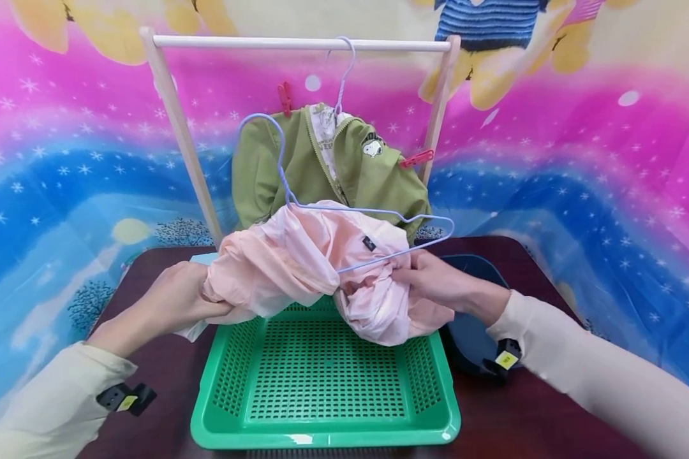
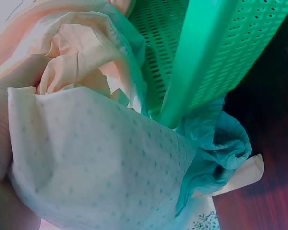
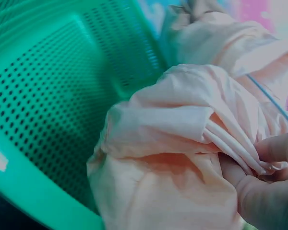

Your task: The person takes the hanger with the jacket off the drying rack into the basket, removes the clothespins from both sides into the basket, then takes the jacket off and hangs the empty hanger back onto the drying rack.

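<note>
A pale pink garment (image 1: 270,261), bunched and creased with a small dark label, hangs over the far part of the green basket. My left hand (image 1: 184,296) grips its left side; my right hand (image 1: 439,280) pinches gathered folds on the right, seen closely in the right wrist view. A lavender hanger (image 1: 402,211) is partly inside the garment. Its hook rises at the upper left, and its right arm lies outside the cloth, its lower bar reaching close to my right hand. The hanger's left arm is hidden by fabric. Small specks dot the pale cloth (image 2: 96,153) in the left wrist view.
The perforated green basket (image 1: 321,440) stands on a dark red table (image 1: 161,357). Behind, an olive jacket (image 1: 258,166) hangs from a rack (image 1: 235,42), with red clothespins (image 1: 285,99) at its shoulders. A dark blue container (image 1: 473,338) sits at right; teal cloth (image 2: 216,153) lies beside the basket.
</note>
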The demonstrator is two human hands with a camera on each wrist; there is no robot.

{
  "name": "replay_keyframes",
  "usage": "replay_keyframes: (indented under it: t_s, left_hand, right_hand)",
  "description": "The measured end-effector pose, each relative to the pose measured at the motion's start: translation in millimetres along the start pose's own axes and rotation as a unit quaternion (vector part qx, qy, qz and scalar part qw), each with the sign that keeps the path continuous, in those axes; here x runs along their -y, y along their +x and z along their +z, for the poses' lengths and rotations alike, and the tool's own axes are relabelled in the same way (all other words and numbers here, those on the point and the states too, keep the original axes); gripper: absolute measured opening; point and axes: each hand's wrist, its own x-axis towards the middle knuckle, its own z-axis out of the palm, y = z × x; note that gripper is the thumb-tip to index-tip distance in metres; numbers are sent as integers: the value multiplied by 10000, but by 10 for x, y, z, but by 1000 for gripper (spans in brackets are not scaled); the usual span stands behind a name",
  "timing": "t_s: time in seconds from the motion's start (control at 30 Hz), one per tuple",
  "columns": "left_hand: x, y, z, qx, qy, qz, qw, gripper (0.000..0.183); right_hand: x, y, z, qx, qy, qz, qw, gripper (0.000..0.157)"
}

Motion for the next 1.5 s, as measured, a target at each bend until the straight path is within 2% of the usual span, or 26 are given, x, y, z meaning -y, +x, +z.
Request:
replay_keyframes:
  t_s: [0.17,0.23,0.3,0.4,0.53,0.6,0.73,0.8,0.9,1.03,1.2,1.27,1.37,1.5]
  left_hand:
    - [-15,-1,28,151,-7,2,9999,39]
    - [-15,-1,45,204,-2,18,9998,40]
    - [-14,-1,62,264,35,18,9996,40]
    - [-8,0,87,312,95,71,9994,40]
    - [-11,0,117,369,141,116,9992,39]
    - [-17,2,134,420,165,150,9989,39]
    - [-32,4,151,529,201,164,9983,38]
    - [-38,6,150,542,225,172,9981,37]
    - [-49,9,146,563,258,162,9979,37]
    - [-65,12,148,667,251,154,9973,36]
    - [-61,4,147,699,256,136,9971,37]
    - [-57,1,146,691,275,119,9972,37]
    - [-53,-3,149,693,289,103,9971,36]
    - [-46,-4,156,699,311,102,9970,36]
  right_hand:
    - [-149,88,158,377,-683,-210,9967,30]
    - [-208,109,216,653,-959,-365,9926,30]
    - [-256,117,272,751,-1314,-426,9876,27]
    - [-318,135,356,1056,-1467,-529,9821,27]
    - [-362,142,463,1579,-1283,-197,9789,28]
    - [-367,135,510,1786,-1281,116,9755,25]
    - [-340,140,614,2188,-1573,626,9610,10]
    - [-319,153,664,2385,-1742,696,9529,8]
    - [-299,176,710,2577,-2016,464,9438,11]
    - [-292,161,697,2466,-2323,124,9408,17]
    - [-255,80,596,2150,-2292,45,9493,10]
    - [-222,39,543,2002,-2412,-84,9496,15]
    - [-155,-39,452,1659,-2787,-419,9450,20]
    - [-35,-176,345,977,-3078,-758,9434,20]
